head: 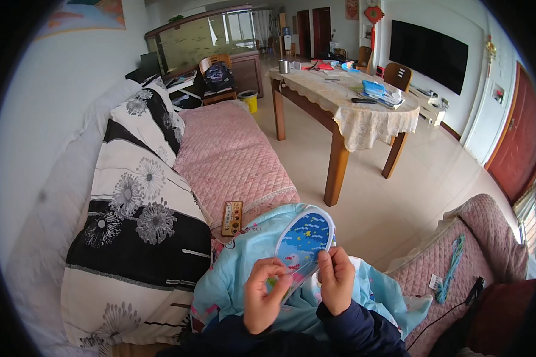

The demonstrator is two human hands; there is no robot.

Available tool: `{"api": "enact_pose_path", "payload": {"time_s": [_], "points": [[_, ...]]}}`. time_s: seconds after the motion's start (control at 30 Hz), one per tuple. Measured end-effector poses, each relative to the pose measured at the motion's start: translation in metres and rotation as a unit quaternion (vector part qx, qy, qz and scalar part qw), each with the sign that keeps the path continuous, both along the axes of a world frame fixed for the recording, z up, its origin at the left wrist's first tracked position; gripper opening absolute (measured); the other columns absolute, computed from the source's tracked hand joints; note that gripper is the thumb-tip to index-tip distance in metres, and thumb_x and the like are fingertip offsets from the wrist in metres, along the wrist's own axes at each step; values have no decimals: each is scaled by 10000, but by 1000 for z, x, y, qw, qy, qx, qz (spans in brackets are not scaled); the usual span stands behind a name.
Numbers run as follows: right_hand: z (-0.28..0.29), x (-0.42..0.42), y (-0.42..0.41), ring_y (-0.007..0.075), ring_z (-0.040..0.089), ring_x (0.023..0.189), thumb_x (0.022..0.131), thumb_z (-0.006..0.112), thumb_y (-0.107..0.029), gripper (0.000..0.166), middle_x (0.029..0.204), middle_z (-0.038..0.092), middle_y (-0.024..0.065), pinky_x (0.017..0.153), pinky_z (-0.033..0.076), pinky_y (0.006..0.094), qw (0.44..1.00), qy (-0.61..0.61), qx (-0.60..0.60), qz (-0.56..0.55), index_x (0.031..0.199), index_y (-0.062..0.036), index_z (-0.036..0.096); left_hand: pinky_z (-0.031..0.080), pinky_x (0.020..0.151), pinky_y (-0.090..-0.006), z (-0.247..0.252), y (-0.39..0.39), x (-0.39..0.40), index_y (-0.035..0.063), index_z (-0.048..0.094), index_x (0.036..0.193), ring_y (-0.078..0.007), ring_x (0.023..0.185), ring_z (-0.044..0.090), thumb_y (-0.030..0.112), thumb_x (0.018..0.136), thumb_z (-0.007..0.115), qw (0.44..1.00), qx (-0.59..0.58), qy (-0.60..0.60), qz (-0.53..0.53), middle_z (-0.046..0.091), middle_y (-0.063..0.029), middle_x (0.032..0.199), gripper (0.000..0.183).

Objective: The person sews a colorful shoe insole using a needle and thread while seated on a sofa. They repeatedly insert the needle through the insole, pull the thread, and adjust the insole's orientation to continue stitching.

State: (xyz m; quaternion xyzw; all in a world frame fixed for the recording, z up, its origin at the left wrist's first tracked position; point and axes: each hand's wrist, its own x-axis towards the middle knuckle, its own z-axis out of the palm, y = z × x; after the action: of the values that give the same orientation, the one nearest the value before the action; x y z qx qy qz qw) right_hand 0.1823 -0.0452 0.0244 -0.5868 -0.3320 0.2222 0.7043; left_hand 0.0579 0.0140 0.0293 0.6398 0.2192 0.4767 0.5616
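An oval shoe insole [306, 234] with a white border and a blue cross-stitch-like picture is held up over my lap. My right hand [337, 281] pinches its right edge between thumb and fingers. My left hand [265, 292] is at the lower left of the insole, thumb and fingers curled close together. A faint pale line, perhaps thread, crosses the insole near those fingers; whether they grip it is unclear. Beneath both hands spreads a light-blue printed cloth [250, 250]. The insole's lower end is partly hidden by my hands.
A phone in a patterned case [232, 218] lies on the pink quilted sofa cover [232, 151]. To the right, a skein of blue-green thread [450, 270] and a black cable [437, 319] rest on another quilted seat. A cloth-covered table [353, 116] stands ahead.
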Motion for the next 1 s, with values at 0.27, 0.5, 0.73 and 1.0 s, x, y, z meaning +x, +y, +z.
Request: {"api": "enact_pose_path", "payload": {"time_s": [0.27, 0.5, 0.73, 1.0], "points": [[-6, 36, 10, 22, 303, 452, 935, 473, -192, 199, 569, 375, -59, 415, 247, 184, 989, 93, 75, -87, 790, -57, 477, 352, 610, -287, -1, 8, -80, 116, 379, 861, -74, 432, 357, 241, 941, 431, 841, -318, -250, -359, 317, 64, 455, 157], [-6, 25, 10, 46, 406, 579, 922, 500, -170, 208, 644, 484, -14, 512, 357, 207, 993, 4, 54, -100, 793, -8, 484, 390, 679, -335, -7, 8, -34, 74, 521, 913, -190, 692, 498, 218, 687, 743, 950, 199, 189, 153, 500, -47, 723, 348], [4, -2, 5, 60, 432, 608, 905, 522, -130, 163, 661, 532, 29, 542, 389, 215, 992, -20, 56, -114, 812, 2, 497, 387, 696, -346, 0, 4, 45, 60, 600, 857, -262, 815, 471, 46, 585, 744, 918, 306, 150, 201, 506, -61, 876, 308], [1, -8, 9, 27, 376, 543, 914, 510, -142, 167, 621, 471, -18, 479, 317, 191, 993, -61, 36, -96, 798, -26, 477, 395, 679, -266, -5, 6, 28, 23, 569, 824, -205, 780, 484, -10, 692, 668, 936, 293, 143, 132, 518, -76, 900, 168]]}}
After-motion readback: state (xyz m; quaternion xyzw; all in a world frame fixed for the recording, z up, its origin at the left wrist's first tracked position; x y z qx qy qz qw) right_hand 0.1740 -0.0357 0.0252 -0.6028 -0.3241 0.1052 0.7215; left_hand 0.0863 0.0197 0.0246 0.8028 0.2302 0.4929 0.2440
